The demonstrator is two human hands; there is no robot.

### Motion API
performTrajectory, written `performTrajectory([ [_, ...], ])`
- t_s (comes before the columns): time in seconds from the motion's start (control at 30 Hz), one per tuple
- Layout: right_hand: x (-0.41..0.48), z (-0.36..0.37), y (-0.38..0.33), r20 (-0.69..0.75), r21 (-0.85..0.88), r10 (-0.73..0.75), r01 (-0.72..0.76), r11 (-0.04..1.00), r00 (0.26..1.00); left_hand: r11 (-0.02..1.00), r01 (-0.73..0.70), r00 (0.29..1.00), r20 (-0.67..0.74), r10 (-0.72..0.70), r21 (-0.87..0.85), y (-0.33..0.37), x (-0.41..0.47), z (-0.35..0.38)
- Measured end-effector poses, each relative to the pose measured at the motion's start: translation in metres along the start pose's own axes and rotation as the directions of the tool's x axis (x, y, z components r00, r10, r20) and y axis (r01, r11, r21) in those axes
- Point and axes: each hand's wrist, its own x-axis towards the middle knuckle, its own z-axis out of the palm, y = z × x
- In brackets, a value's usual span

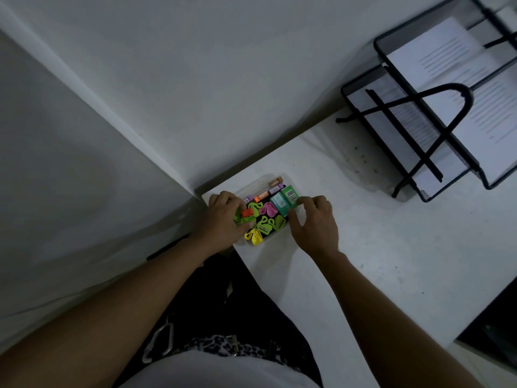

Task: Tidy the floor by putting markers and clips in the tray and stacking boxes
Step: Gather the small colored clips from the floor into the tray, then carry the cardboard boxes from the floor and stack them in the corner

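Here, tray (251, 188), white tabletop (363, 247), pale wall (195, 65).

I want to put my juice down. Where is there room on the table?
Free: the bare white table between the right hand and the black mesh paper tray. Crowded: the small tray full of clips, with the left hand on it too.

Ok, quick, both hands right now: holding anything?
Left hand: curled over the tray at its left edge, gripping it.
Right hand: curled against the green boxes; grip cannot be told.
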Motion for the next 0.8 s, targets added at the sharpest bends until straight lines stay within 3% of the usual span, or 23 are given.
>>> performTrajectory([
  [0.13, 0.001, 0.004, -0.002, 0.027, 0.044, 0.026, -0.027, 0.999, 0.999, 1.000, 0.001, 1.000, -0.028, -0.001, -0.012, 0.001, -0.002, 0.000],
  [0.43, -0.015, -0.004, -0.001, -0.086, 0.184, 0.077, -0.060, 0.981, 0.993, 0.999, -0.048, 0.998, -0.033, 0.048, 0.015, 0.004, -0.024, -0.006],
  [0.6, -0.060, -0.006, -0.010, -0.192, 0.268, 0.182, -0.127, 0.955, 0.964, 0.982, -0.191, 0.980, -0.061, 0.191, 0.010, 0.012, -0.044, -0.013],
  [0.8, -0.148, 0.002, -0.036, -0.304, 0.359, 0.312, -0.196, 0.913, 0.900, 0.935, -0.350, 0.933, 0.066, 0.353, -0.051, 0.002, -0.089, 0.001],
])
